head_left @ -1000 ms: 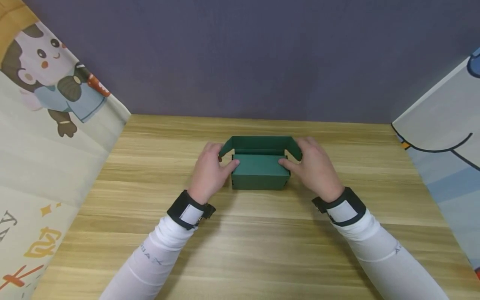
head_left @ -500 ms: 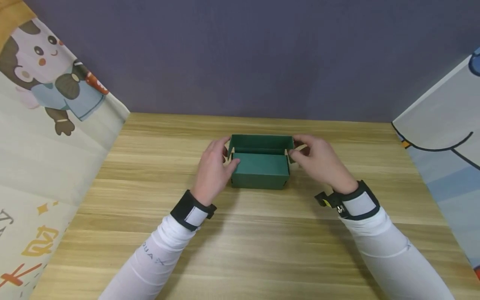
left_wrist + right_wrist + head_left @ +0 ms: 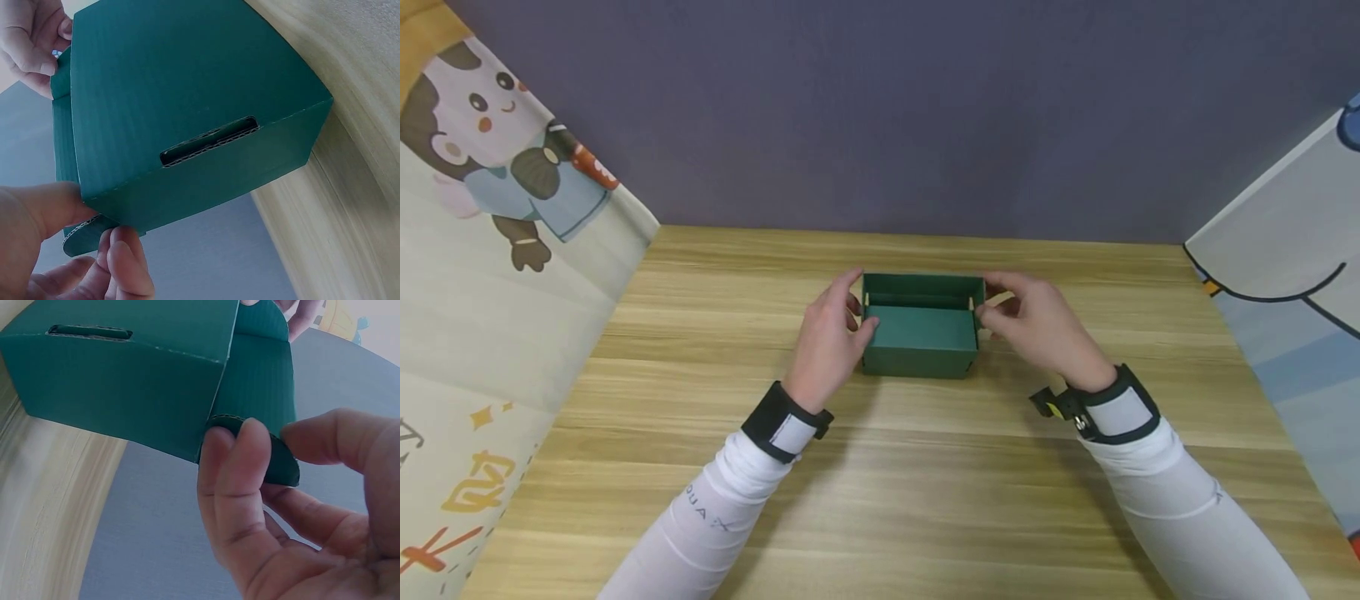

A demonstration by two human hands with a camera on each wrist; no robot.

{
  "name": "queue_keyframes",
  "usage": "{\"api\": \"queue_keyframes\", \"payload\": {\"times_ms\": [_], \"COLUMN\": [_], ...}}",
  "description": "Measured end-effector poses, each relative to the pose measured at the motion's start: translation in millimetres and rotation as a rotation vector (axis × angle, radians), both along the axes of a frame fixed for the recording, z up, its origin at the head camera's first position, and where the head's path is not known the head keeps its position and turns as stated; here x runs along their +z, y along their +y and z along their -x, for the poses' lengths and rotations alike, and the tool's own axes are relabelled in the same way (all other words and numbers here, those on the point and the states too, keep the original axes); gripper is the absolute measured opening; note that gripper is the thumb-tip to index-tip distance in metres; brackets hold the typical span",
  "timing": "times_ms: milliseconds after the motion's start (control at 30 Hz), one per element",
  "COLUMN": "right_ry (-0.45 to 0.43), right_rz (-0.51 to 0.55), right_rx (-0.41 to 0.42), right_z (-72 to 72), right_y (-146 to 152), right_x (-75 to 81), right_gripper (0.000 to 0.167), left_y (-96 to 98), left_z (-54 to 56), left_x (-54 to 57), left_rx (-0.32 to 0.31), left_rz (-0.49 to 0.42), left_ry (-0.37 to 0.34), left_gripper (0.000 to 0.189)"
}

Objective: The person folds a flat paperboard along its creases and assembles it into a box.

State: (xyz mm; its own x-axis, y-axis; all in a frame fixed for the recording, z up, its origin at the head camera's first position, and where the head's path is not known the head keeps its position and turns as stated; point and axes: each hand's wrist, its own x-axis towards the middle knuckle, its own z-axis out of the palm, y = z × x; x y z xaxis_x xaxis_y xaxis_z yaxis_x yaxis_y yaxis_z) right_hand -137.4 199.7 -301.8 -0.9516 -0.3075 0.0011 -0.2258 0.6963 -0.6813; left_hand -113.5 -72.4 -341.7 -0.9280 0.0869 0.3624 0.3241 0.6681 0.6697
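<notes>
Cardboard is what you have here: a green corrugated box sitting mid-table between your 2 hands. Your left hand pinches the small tab at its left end, thumb against the front wall; your right hand pinches the rounded tab at the right end. It looks light and fairly stiff, yet its thin walls will likely crease if squeezed, so hold it by the folded edges and corners.

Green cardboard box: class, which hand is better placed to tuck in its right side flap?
Right hand: it already pinches the rounded flap at that end of the green box; the left hand holds the opposite end.
</notes>
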Motion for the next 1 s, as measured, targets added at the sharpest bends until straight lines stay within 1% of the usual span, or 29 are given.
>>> {"api": "queue_keyframes", "payload": {"times_ms": [233,500,800,1000], "right_ry": [0.001,0.038,0.081,0.087], "right_rz": [0.000,0.009,-0.005,-0.008], "right_rx": [-0.006,0.012,0.054,0.046], "right_z": [4.3,8.1,5.4,3.5], "right_y": [1.1,3.9,4.5,5.2], "right_x": [1.0,-0.1,-2.2,-4.9], "right_gripper": [0.050,0.050,0.045,0.045], "left_y": [2.9,5.3,3.3,0.8], "left_z": [3.4,7.1,5.9,6.4], "left_x": [0.2,-0.6,-0.1,-2.8], "left_rx": [-0.001,0.003,-0.013,-0.027], "left_rz": [-0.009,-0.008,0.000,-0.001], "left_ry": [-0.002,0.010,0.010,0.022], "left_gripper": [0.067,0.065,0.056,0.049]}}
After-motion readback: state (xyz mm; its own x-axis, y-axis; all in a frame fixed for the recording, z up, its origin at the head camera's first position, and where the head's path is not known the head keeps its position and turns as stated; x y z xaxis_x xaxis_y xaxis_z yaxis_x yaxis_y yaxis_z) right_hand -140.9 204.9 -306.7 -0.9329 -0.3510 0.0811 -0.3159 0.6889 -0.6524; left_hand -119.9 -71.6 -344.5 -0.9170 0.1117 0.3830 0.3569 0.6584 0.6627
